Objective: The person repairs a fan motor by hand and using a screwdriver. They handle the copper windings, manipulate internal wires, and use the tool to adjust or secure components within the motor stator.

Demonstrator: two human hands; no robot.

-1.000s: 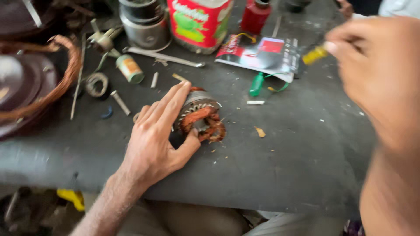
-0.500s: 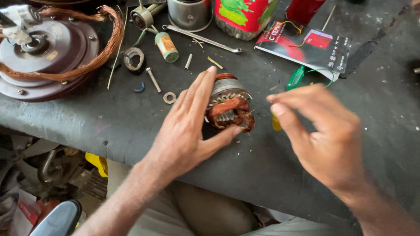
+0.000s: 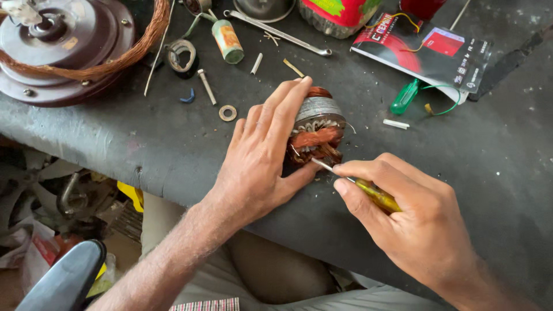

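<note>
copper-wound metal stator [image 3: 315, 129]; translucent yellow plastic screwdriver [image 3: 368, 190].

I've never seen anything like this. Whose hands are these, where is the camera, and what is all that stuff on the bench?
The camera sits on a person's head, looking down at their own two hands over a dark workbench. The left hand steadies a small motor winding of copper wire and metal plates. The right hand grips a yellow-handled screwdriver, its tip at the winding. Around them lie a washer, a bolt, a spanner, a green tester screwdriver and a large round fan motor.
</note>
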